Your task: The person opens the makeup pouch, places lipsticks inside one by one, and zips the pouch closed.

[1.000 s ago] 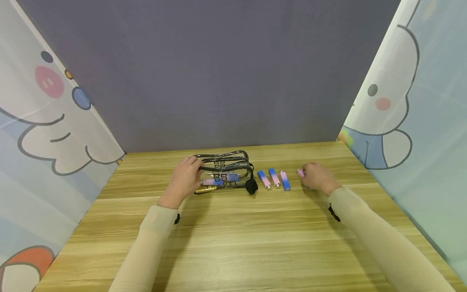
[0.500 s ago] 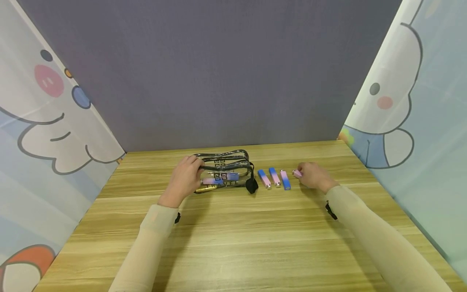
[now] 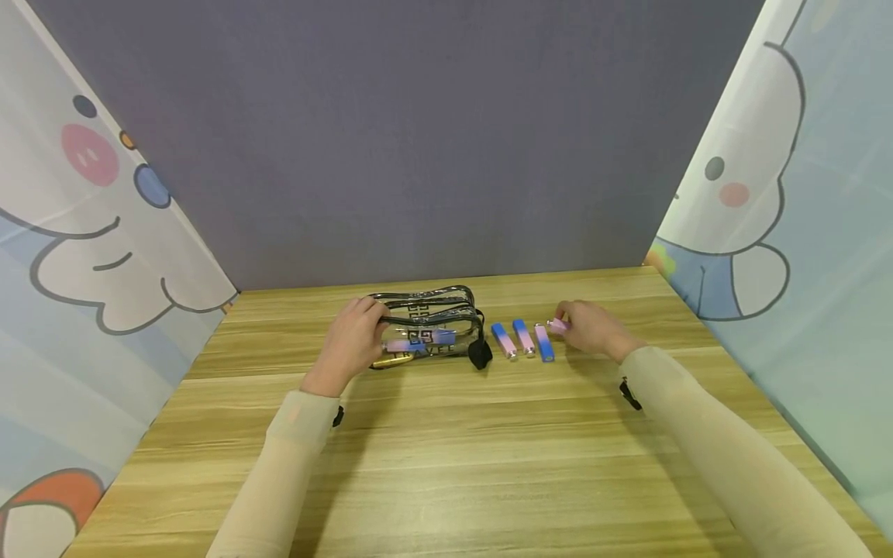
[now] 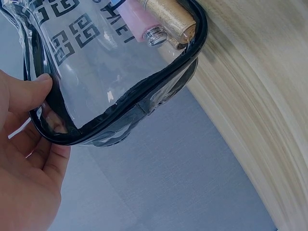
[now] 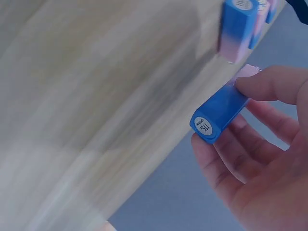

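The left hand [image 3: 349,339] pinches a clear black-edged pouch [image 4: 110,72], the right hand [image 3: 591,328] a blue-to-pink lipstick tube [image 5: 220,109].

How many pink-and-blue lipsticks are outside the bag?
4: a held lipstick in the right hand, plus three on the table beside the bag: left one, middle one, right one. The hand might hide another.

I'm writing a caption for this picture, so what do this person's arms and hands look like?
Long, pale cream sleeves, with a small black piece showing beside each cuff. The left hand and right hand are bare, without gloves.
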Available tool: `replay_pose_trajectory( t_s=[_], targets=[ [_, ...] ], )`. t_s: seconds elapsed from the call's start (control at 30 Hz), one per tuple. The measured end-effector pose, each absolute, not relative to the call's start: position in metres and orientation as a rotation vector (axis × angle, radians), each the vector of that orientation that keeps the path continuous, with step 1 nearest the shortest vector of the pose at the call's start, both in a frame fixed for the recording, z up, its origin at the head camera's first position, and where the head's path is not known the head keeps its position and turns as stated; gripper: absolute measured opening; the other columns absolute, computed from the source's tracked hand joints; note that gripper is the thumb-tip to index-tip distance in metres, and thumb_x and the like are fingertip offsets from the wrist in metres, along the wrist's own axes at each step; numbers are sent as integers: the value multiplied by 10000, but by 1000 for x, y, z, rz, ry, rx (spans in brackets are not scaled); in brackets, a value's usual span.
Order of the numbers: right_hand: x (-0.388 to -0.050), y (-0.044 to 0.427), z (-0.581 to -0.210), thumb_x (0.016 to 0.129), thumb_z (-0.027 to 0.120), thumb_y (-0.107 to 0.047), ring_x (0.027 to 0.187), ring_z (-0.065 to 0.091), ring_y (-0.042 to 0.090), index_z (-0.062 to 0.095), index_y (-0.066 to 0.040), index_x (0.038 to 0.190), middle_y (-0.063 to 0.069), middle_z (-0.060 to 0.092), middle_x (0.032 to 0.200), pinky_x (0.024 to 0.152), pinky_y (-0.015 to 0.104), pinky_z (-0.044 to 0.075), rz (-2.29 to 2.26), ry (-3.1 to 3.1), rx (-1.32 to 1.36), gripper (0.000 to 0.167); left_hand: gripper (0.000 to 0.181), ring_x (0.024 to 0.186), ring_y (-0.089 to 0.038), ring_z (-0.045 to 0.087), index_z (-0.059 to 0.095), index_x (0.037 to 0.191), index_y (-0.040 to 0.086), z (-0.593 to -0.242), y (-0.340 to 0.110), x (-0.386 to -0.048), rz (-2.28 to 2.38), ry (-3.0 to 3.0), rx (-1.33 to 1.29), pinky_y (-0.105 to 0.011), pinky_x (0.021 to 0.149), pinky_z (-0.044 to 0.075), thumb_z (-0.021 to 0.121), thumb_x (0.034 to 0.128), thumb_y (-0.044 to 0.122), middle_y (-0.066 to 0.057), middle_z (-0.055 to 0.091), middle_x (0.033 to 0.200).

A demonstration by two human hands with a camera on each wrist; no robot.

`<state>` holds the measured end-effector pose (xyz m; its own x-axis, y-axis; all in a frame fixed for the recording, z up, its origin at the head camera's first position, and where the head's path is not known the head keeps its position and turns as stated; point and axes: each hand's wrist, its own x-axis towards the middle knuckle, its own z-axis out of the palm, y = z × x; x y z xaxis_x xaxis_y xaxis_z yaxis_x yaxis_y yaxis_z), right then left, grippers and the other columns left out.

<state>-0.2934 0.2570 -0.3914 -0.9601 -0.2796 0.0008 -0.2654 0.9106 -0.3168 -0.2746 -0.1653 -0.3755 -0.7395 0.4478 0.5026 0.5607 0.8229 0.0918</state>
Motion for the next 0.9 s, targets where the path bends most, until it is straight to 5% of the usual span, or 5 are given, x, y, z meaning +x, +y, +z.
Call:
replay_pose_trajectory(
  t_s=[0.9],
  targets=[
    [-292, 223, -338, 910, 673, -62, 908, 639, 273, 656, -29, 1225, 128, 671, 1089, 746, 453, 543, -317, 3079, -688, 317, 122, 928, -321, 588, 701, 1053, -3, -375, -166, -274, -336, -2539, -753, -461, 891, 505, 702, 930, 0, -135, 666, 1014]
  ],
)
